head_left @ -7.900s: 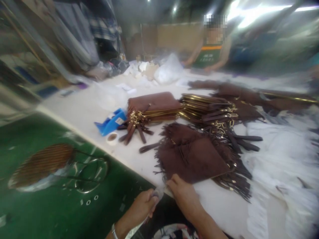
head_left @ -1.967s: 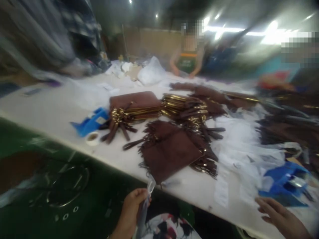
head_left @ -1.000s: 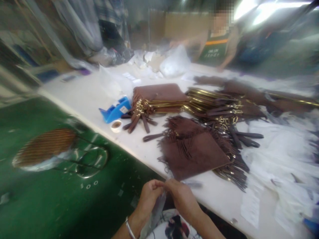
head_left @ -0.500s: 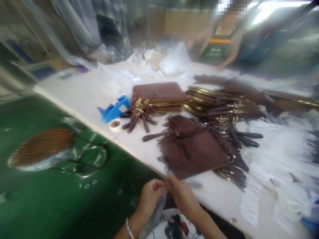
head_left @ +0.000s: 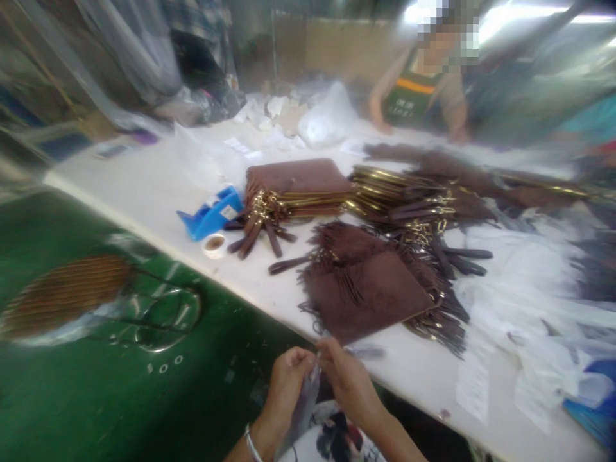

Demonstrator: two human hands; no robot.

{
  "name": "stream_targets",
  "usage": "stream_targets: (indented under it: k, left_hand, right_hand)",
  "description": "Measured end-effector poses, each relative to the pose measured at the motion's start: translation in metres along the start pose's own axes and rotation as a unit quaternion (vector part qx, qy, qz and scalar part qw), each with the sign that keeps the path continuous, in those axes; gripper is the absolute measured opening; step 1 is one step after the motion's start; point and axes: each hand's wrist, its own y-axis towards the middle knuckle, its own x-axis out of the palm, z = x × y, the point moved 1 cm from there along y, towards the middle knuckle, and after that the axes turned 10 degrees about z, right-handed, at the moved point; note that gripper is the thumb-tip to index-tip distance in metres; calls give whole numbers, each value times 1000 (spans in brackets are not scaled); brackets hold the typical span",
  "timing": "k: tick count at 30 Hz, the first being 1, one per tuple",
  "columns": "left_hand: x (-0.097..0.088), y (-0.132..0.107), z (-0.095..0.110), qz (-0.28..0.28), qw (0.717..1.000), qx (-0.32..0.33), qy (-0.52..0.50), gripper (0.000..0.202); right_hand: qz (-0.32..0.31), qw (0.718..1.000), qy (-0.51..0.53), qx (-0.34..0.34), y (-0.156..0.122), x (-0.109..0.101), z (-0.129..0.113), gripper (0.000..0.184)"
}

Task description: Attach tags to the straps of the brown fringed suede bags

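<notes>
Right hand: two seconds ago it lay far out to my right on the counter. It has since come in to meet my left hand, and the pair has held that place for the last second.
Left hand: closed, thumb and fingers pinched on the top edge of the plastic bag. A bracelet sits on the wrist.
Right hand, state: closed likewise, fingertips clamped on the same top edge, touching the left hand's fingertips.
Plastic bag: clear and limp, held off the counter, just short of its near edge. Its long axis runs from the pinch down and back toward my lap. Blur hides whether its mouth is parted.
Fringed pouch: lies flat on the counter just beyond both hands, ahead and slightly right. My right hand is the nearer; neither hand touches it.
Stacked pouches: brown, farther back, well apart from my hands.
Tape dispenser: blue, left of that stack, with a tape roll just beside it.
White sheets: heaped to the right.
Another person: at the far end, hands on the counter.
</notes>
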Motion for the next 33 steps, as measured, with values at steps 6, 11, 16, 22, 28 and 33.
stream_targets:
  k: [6,11,16,22,28,33]
  left_hand:
    - [4,-4,2,9,1000,-3,-23,19]
    - [7,-2,4,15,999,-22,-42,25]
    - [3,2,1,-6,996,-71,-48,27]
    - [0,4,8,-70,979,-171,-85,29]
    - [0,5,13,-92,977,-171,-83,27]
    - [-2,8,6,-107,970,-198,-96,26]
  right_hand:
    - [46,999,17,-8,-10,10,8,35]
    - [40,996,-54,-66,-9,15,13,39]
    - [-24,992,-106,-64,-5,1,8,46]
    - [-66,994,-47,-77,2,-20,2,42]
    - [-92,993,65,-45,7,-27,6,34]
    - [-80,991,-57,-91,8,-22,9,30]
